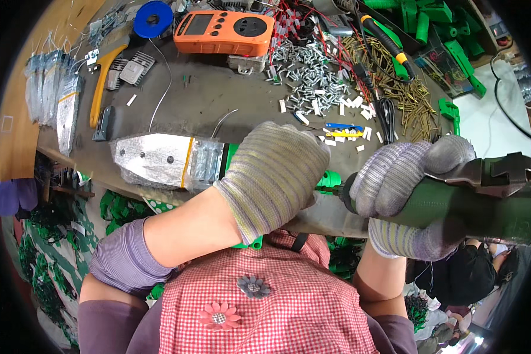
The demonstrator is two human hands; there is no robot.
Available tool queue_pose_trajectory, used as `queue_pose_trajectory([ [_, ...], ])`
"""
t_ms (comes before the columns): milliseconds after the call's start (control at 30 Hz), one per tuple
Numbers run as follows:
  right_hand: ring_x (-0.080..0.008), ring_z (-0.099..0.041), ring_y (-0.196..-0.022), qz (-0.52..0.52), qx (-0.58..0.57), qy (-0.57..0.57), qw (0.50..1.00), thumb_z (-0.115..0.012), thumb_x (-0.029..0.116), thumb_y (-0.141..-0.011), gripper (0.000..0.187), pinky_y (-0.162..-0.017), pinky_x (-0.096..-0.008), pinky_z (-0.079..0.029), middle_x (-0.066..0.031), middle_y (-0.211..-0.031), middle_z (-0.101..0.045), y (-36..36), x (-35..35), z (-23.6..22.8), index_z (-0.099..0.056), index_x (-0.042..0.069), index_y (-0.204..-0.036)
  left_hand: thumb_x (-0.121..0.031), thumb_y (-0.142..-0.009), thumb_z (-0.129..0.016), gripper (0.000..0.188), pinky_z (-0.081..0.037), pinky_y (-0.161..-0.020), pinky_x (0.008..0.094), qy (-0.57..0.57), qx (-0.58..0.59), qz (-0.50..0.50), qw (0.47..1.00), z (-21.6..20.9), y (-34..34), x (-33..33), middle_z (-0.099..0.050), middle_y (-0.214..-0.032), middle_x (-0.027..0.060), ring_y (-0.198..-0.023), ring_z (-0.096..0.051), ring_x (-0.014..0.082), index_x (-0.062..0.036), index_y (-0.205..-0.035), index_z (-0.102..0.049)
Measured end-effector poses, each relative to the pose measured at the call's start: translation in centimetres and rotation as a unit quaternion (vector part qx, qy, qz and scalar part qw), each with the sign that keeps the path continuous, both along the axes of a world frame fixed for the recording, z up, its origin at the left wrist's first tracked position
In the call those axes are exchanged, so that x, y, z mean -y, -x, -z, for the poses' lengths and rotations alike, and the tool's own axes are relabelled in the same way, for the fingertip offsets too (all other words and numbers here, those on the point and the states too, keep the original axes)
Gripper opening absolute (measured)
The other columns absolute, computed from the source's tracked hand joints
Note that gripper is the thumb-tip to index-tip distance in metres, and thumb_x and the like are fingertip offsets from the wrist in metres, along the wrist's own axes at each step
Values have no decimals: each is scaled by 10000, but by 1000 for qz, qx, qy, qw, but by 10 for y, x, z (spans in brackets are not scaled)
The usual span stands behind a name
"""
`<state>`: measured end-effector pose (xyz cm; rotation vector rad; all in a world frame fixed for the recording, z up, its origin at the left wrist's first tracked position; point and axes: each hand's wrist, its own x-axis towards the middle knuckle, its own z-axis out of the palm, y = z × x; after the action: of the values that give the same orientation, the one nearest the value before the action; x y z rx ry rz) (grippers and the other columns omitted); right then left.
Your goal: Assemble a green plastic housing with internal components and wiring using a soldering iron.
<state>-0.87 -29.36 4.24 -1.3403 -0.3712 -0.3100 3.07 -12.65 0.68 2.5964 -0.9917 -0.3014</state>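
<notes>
My left hand (pixel 277 174), in a grey-and-yellow striped knit glove, is closed over a green plastic part (pixel 330 179) at the table's near edge. Most of that part is hidden under the palm and fingers. In my right hand (pixel 401 183), gloved alike, is a thick dark green power screwdriver (pixel 489 209) with a metal lever on its side. It lies level, its black nose pointing left at the green part. Whether the tip touches a screw cannot be seen. Left of my left hand lies a bubble-wrapped metal plate (pixel 153 159) with an orange band.
An orange meter (pixel 224 32) and a blue spool (pixel 153 19) stand at the back. Piles of silver screws (pixel 312 76) and brass screws (pixel 416 109) lie beyond my hands. A yellow-handled tool (pixel 104 82) is at left, a soldering iron (pixel 386 44) at right.
</notes>
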Motion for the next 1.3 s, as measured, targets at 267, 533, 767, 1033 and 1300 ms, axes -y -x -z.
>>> queue_pose_trajectory([
  [267,-230,-577,-522,-108,68,-35,991,-800,420,-824,587,-509,-352,-529,-96,-662,-591,-12,7,11,-514,20,-1145,-291,-684,-792,407,-510,-787,438,8,-5,5,1000,-6,-3,2,-686,-883,141,-892,-669,336,-64,-1002,-676],
  [533,-186,-467,-381,-127,151,21,980,-697,397,-918,701,-419,-305,-453,-6,-498,-453,0,6,-34,-377,11,-1408,-299,-759,-760,289,-543,-755,475,57,53,-76,994,4,-27,35,-704,-862,152,-852,-701,333,-74,-930,-701],
  [767,-219,-554,-415,-183,87,14,979,-793,426,-845,777,-418,-350,-484,-44,-564,-561,21,-14,-13,-406,-17,-1353,-290,-767,-727,254,-548,-737,470,73,37,-104,991,4,-25,36,-710,-827,173,-809,-707,345,-52,-854,-727],
  [1033,-254,-590,-466,-184,37,-18,982,-837,395,-807,554,-448,-385,-506,-102,-624,-611,18,-21,-6,-476,41,-1034,-200,-778,-659,188,-566,-681,458,74,30,-123,989,7,-27,40,-715,-795,193,-765,-722,343,-37,-814,-746],
  [1300,-264,-639,-526,-98,24,7,995,-767,305,-850,883,-541,-398,-579,-94,-660,-628,27,-15,2,-288,-25,-1514,-155,-787,-643,153,-566,-681,451,97,71,-115,986,7,-22,38,-720,-795,180,-758,-725,338,-45,-829,-740],
])
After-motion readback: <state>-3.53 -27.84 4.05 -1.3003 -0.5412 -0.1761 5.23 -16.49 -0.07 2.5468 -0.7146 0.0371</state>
